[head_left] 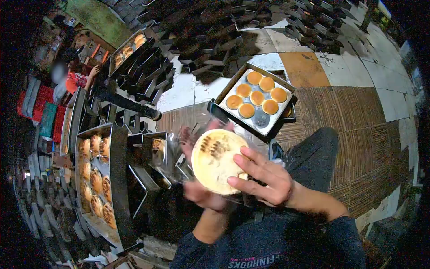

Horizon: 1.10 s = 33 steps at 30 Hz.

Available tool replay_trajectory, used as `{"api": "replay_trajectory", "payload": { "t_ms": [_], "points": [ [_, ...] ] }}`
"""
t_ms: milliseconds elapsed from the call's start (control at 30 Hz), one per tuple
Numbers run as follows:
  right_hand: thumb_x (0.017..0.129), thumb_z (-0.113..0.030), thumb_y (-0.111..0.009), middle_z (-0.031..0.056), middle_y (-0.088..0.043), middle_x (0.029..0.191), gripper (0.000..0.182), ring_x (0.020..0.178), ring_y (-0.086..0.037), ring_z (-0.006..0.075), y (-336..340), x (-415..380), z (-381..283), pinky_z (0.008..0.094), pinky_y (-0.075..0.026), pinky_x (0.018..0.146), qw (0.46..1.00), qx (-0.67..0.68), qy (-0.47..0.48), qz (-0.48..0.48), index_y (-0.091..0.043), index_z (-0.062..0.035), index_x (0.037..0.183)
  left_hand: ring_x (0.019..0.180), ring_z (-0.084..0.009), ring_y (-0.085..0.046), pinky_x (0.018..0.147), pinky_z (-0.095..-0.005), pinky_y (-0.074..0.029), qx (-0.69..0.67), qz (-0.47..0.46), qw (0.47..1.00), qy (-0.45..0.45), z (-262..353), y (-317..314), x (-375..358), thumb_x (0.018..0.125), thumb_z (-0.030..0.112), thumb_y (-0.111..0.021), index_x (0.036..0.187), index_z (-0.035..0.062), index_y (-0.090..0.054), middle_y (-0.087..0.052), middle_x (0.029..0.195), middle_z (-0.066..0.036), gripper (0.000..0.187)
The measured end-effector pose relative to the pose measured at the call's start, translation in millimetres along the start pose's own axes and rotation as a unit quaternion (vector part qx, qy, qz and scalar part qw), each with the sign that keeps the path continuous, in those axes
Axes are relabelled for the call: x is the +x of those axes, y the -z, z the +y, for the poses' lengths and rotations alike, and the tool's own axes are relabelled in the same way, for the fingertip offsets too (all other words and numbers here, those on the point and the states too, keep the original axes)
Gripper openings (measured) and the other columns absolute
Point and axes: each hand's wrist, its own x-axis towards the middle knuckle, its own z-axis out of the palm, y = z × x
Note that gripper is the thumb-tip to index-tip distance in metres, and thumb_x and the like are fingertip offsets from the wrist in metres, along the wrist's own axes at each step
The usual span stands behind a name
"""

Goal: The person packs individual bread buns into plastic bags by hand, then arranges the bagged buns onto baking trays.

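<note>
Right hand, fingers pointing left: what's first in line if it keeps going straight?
The right hand already rests its fingers on the round pale flat pastry; beyond that, probably the clear plastic bag, though depth is unclear.

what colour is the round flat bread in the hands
Pale cream round flat bread with dark brown scorch marks near its top, seen in the head view.

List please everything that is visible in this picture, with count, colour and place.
round flat bread: one, pale yellow with brown marks, held in both hands
clear plastic bag: one, transparent, at the left hand
tray of buns: one, metal, seven golden buns, floor ahead
long tray of buns: one, metal, brown buns, left
far tray: one, few buns, upper left
empty metal tins: many, dark, piled behind
another person: one, red top, far left
left hand: under the bread
right hand: on the bread's right edge
</note>
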Motion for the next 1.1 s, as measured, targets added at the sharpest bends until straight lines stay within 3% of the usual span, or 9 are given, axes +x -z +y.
{"api": "replay_trajectory", "payload": {
  "t_ms": [267, 433, 500, 667, 767, 833, 900, 1033, 1100],
  "points": [
    [0.079, -0.006, -0.061, 0.0267, -0.045, 0.136, 0.036, 0.127, -0.044, 0.0451, -17.9, 18.6, -4.6, 0.0470, -0.041, 0.103, 0.980, -0.024, -0.195, -0.023, -0.061, -0.0001, 0.114, 0.116, -0.0352, -0.054, 0.096, -0.0460, -0.046, -0.020, 0.079, 0.986, 0.142, -43.4, 42.5, 16.7, 0.088, 0.048, -0.043, 0.137, 0.0011, -0.038, -0.053, 0.129, -0.021, 0.068],
    [0.077, -0.004, -0.067, 0.0166, -0.066, 0.096, 0.023, 0.089, -0.065, 0.0301, -6.5, -15.4, 9.6, 0.0392, -0.053, 0.076, 0.889, 0.299, -0.202, -0.282, -0.067, -0.0006, 0.100, 0.110, -0.0365, -0.058, 0.090, -0.0492, -0.050, -0.089, 0.139, 0.975, 0.151, -23.5, 58.8, 30.7, 0.088, 0.058, -0.035, 0.135, 0.0034, -0.042, -0.056, 0.126, -0.017, 0.073],
    [0.078, -0.008, -0.069, 0.0145, -0.063, 0.081, 0.014, 0.078, -0.064, 0.0301, -14.7, -4.3, 8.2, 0.0391, -0.052, 0.068, 0.935, 0.262, -0.225, -0.080, -0.065, -0.0007, 0.089, 0.110, -0.0290, -0.059, 0.092, -0.0427, -0.049, -0.125, 0.150, 0.969, 0.155, -32.3, 51.9, 24.5, 0.092, 0.049, -0.036, 0.132, 0.0020, -0.046, -0.058, 0.123, -0.017, 0.062],
    [0.080, -0.010, -0.069, 0.0122, -0.061, 0.080, 0.013, 0.074, -0.061, 0.0297, -14.0, 6.2, 2.5, 0.0381, -0.050, 0.067, 0.928, 0.304, -0.159, -0.143, -0.059, -0.0008, 0.080, 0.097, -0.0272, -0.065, 0.085, -0.0400, -0.054, -0.058, 0.189, 0.946, 0.256, -32.6, 56.1, 33.5, 0.088, 0.034, -0.051, 0.123, -0.0006, -0.052, -0.064, 0.111, -0.014, 0.049],
    [0.080, -0.013, -0.069, 0.0120, -0.061, 0.081, 0.015, 0.075, -0.062, 0.0272, 13.9, 5.0, 8.2, 0.0362, -0.051, 0.067, 0.818, 0.524, -0.090, -0.220, -0.061, -0.0008, 0.081, 0.099, -0.0335, -0.065, 0.077, -0.0517, -0.057, -0.160, 0.151, 0.952, 0.213, -15.3, 96.2, 39.2, 0.088, 0.042, -0.047, 0.126, 0.0008, -0.050, -0.062, 0.117, -0.017, 0.056],
    [0.080, -0.015, -0.071, 0.0105, -0.065, 0.087, 0.017, 0.078, -0.063, 0.0233, 18.4, -7.9, 36.6, 0.0332, -0.052, 0.069, 0.631, 0.627, -0.208, -0.407, -0.063, -0.0009, 0.085, 0.105, -0.0331, -0.062, 0.080, -0.0513, -0.055, -0.164, 0.104, 0.954, 0.229, -9.9, 115.2, 34.4, 0.088, 0.048, -0.046, 0.128, 0.0020, -0.049, -0.060, 0.122, -0.017, 0.061],
    [0.075, -0.017, -0.074, 0.0095, -0.066, 0.089, 0.020, 0.082, -0.063, 0.0267, -22.5, -25.7, 42.9, 0.0366, -0.051, 0.078, 0.941, 0.139, -0.292, -0.102, -0.067, -0.0045, 0.089, 0.112, -0.0326, -0.058, 0.086, -0.0509, -0.053, -0.163, 0.127, 0.930, 0.304, -7.9, 97.5, 28.0, 0.087, 0.052, -0.044, 0.131, 0.0040, -0.046, -0.055, 0.128, -0.017, 0.065],
    [0.068, -0.012, -0.079, 0.0087, -0.066, 0.087, 0.020, 0.081, -0.063, 0.0266, -29.3, -8.6, 37.4, 0.0412, -0.050, 0.082, 0.983, 0.068, -0.137, 0.103, -0.070, -0.0056, 0.085, 0.110, -0.0286, -0.058, 0.078, -0.0420, -0.056, -0.200, 0.117, 0.899, 0.371, -29.8, 70.0, -20.5, 0.094, 0.050, -0.036, 0.134, 0.0082, -0.042, -0.055, 0.127, -0.013, 0.058],
    [0.072, -0.005, -0.076, 0.0080, -0.067, 0.082, 0.014, 0.078, -0.063, 0.0232, -33.1, -7.9, 35.4, 0.0358, -0.050, 0.078, 0.965, 0.114, -0.160, 0.174, -0.070, -0.0028, 0.084, 0.109, -0.0247, -0.057, 0.080, -0.0367, -0.053, 0.080, 0.200, 0.899, 0.381, -49.2, 77.3, -47.1, 0.098, 0.045, -0.035, 0.137, 0.0073, -0.040, -0.053, 0.127, -0.011, 0.054]
  ]
}}
